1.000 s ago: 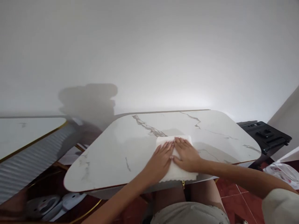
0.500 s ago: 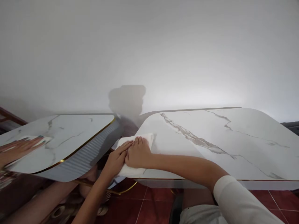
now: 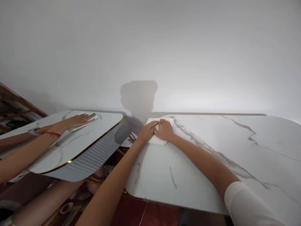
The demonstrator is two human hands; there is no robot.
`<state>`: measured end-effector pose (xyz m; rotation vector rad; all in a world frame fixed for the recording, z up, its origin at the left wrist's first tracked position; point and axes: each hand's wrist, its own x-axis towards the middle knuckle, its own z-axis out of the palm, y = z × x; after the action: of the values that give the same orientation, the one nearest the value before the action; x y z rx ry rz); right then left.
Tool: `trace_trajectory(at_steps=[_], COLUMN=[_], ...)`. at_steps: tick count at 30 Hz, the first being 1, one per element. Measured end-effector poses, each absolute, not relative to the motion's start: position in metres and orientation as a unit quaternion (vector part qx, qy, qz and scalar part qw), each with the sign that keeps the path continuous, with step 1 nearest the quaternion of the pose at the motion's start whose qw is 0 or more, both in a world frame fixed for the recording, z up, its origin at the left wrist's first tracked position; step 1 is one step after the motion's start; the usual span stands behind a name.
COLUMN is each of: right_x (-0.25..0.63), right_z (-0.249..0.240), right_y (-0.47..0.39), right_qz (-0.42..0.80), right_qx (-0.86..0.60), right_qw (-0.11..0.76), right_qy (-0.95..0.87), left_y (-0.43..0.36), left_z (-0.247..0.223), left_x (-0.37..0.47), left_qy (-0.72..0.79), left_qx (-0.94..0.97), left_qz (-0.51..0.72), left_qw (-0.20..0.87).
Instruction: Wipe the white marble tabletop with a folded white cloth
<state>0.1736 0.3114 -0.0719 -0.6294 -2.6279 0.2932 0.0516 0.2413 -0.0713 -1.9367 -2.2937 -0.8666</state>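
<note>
A folded white cloth (image 3: 158, 140) lies flat on the white marble-patterned tabletop (image 3: 192, 185), at its far left corner near the wall. My left hand (image 3: 147, 131) presses on the left part of the cloth, its fingers lying flat and pointing right. Beside it, my right hand (image 3: 165, 129) rests on the cloth with its fingers laid over it, and the fingertips of both hands meet. Brown-grey veins run across the tabletop to the right of my right hand.
At the left, another person's hands (image 3: 81, 121) press a white cloth on a second marble-patterned table (image 3: 68, 150) with a gold edge. A narrow gap separates the tables. A pale wall (image 3: 188, 56) stands behind both, and a brown wooden rail (image 3: 23, 102) is at far left.
Both my hands and the cloth have moved away from me toward the wall. The other person's hands have moved right and farther back on their table. The view has shifted somewhat.
</note>
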Motion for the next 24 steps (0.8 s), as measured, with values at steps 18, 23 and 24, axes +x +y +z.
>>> trace_trajectory(at_steps=[18,23,24], right_x=[0.168,0.180,0.181], right_z=[-0.069,-0.073,-0.074], right_y=[0.365,0.326,0.315], right_qz=[0.081,0.073,0.071], right_qx=[-0.303,-0.290,-0.284], right_qw=[0.166,0.196,0.202], right_qy=[-0.935,-0.934,-0.935], left_y=[0.320,0.275,0.264], left_z=[-0.069,-0.070,-0.071], left_x=[0.040,0.049,0.050], left_qy=[-0.699,-0.686,-0.692], left_qx=[-0.660,-0.678,-0.672], left_qz=[-0.276,-0.264,-0.263], left_qw=[-0.023,-0.023,-0.022])
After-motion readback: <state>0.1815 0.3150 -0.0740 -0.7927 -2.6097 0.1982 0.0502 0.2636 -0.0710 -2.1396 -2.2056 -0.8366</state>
